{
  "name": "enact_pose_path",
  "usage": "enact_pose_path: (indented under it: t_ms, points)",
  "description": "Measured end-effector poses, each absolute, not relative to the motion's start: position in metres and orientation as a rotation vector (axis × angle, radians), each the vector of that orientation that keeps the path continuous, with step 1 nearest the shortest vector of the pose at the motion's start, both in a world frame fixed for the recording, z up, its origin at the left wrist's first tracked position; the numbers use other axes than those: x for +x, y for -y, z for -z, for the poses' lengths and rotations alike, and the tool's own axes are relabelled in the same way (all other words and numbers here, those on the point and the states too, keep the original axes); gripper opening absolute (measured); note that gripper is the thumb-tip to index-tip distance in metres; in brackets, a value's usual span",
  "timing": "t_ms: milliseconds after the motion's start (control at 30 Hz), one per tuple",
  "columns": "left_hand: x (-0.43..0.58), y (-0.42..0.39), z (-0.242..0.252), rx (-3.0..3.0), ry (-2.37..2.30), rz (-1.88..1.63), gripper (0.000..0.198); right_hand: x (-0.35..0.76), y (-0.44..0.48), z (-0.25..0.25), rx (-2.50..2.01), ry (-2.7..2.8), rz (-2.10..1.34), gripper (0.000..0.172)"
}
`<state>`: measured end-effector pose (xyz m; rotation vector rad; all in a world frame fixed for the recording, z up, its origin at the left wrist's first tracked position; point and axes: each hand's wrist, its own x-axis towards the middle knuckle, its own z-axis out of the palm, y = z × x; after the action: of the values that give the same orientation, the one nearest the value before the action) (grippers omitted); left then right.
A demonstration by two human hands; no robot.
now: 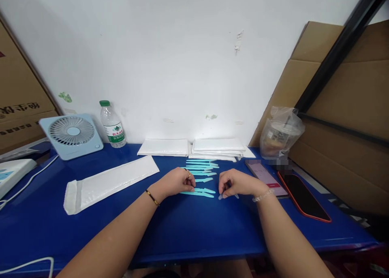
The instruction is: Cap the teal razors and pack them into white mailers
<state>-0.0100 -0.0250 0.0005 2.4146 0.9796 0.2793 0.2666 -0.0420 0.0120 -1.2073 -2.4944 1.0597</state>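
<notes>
Slim turquoise eyebrow razors (202,167) lie in a loose row across the blue table, their heads pointing right. At the near end of the row, my left hand (176,182) is closed in a pinch at the handle end of a turquoise eyebrow razor (206,194); a second one lies right against it. My right hand (232,184) is a short way to the right, fingers curled and pinched on a small translucent piece (220,197). Another bit of clear material shows under that hand; whether both belong together is unclear.
A long white padded mailer (112,183) lies at left. White mailer stacks (164,147) rest along the wall. Behind them are a blue fan (73,134) and a water bottle (113,126). Two phones (304,197) and a bagged drink cup (278,136) occupy the right.
</notes>
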Motion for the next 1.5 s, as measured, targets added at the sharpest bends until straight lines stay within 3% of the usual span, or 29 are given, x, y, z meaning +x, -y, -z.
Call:
enact_pose_path:
  t_ms: [200, 633, 767, 900, 1067, 1233, 1500]
  points:
    - [-0.008, 0.024, 0.005, 2.394, -1.039, -0.309, 0.012, 0.258, 0.039, -0.003, -1.404, 2.346, -1.000, 0.018]
    - [-0.001, 0.024, 0.007, 2.429, -1.101, -0.322, 0.014, 0.233, 0.042, 0.000, -1.290, 2.358, -0.781, 0.015]
    - [-0.006, 0.030, -0.005, 2.458, -1.135, -0.389, 0.027, 0.266, 0.045, -0.014, -1.532, 2.221, -0.770, 0.021]
    - [-0.008, 0.036, -0.011, 2.466, -1.028, -0.249, 0.029, 0.289, 0.049, -0.021, -1.831, 2.175, -1.019, 0.017]
    - [-0.003, 0.038, -0.007, 2.455, -1.046, -0.211, 0.015, 0.268, 0.051, -0.012, -1.610, 2.213, -1.217, 0.010]
    - [-0.001, 0.038, -0.004, 2.435, -1.088, -0.223, 0.017, 0.249, 0.052, -0.008, -1.447, 2.288, -1.268, 0.017]
    - [0.003, 0.035, 0.004, 2.439, -1.120, -0.240, 0.018, 0.240, 0.054, -0.009, -1.324, 2.352, -1.148, 0.015]
